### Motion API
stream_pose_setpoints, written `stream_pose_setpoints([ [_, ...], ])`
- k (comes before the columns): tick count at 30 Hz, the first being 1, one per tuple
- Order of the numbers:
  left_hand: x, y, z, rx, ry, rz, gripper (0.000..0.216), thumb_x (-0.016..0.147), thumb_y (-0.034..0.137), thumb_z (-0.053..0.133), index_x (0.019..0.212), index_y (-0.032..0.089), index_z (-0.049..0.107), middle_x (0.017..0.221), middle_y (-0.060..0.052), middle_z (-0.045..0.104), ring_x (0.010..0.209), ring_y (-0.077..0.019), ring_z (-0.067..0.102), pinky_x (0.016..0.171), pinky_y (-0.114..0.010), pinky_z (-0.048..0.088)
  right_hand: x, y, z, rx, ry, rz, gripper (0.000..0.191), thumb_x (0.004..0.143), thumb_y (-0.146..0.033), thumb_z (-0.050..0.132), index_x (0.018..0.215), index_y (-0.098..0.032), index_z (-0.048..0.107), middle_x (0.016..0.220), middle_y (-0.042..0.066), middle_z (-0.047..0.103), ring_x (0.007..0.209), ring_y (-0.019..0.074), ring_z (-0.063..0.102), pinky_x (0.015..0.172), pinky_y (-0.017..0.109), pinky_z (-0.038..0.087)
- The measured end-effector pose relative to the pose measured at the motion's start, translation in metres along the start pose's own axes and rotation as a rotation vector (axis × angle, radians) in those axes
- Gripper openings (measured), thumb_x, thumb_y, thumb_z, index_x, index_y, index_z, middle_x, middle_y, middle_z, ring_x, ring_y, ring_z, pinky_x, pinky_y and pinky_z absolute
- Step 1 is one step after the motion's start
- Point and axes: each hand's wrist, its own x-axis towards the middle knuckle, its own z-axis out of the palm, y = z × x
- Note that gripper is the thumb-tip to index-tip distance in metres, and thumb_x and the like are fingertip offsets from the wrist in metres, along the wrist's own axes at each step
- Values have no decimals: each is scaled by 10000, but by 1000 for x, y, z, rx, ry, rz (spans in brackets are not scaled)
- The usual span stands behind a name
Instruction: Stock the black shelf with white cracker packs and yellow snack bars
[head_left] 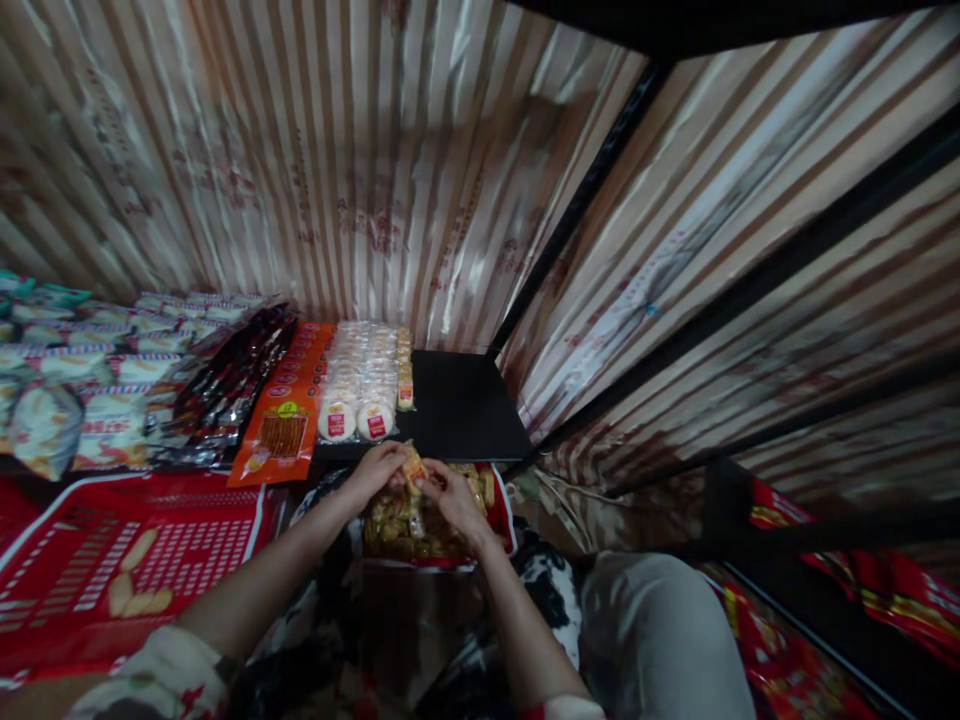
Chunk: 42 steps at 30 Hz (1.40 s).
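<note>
Both hands on one snack packet over the red box.
Left hand (373,470) and right hand (454,497) pinched a small packet (413,466); red box (504,520) below was full of similar packets.

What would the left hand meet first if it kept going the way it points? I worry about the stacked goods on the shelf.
Likely the small snack packet that the left hand already pinches with the right hand; depth is unclear.

wall (315,150), upper frame: brown and cream stripes
shelf (457,400), centre: black
flat packet (283,420), left of centre: orange
basket (150,540), lower left: red, white grid
</note>
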Motion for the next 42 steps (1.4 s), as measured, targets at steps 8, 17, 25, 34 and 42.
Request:
stream_pose_setpoints([
  [8,17,6,6,-249,198,99,410,667,446,682,930,140,609,894,-71,671,775,-166,659,762,-303,510,48,11,1,210,237,66,333,564,-367,732,831,-207,614,767,0,675,684,148,625,710,283,505],
  [17,36,1,20,-215,201,173,471,706,519,593,1017,167,632,1167,-102,626,1123,-266,553,950,-407,455,105,22,15,103,334,20,244,595,-296,667,805,-220,569,732,-26,649,671,136,604,698,268,500],
  [25,55,0,25,-111,167,193,396,808,462,497,1066,188,621,1244,-81,589,1199,-236,501,1007,-369,414,131,27,18,-132,377,22,167,651,-233,591,818,-224,587,754,-15,660,697,149,618,703,274,502],
  [34,70,-7,24,-119,183,154,397,835,402,506,1157,187,592,1374,-83,483,1289,-237,416,1083,-385,328,142,31,22,-407,380,-29,249,717,-185,529,948,-184,619,903,57,641,780,167,613,715,276,500],
  [42,79,-14,26,-46,200,152,446,853,349,478,1255,162,520,1459,-73,361,1372,-203,270,1148,-356,187,142,33,20,-487,360,-71,329,754,-180,520,1073,-203,594,955,48,642,837,169,594,779,285,476],
])
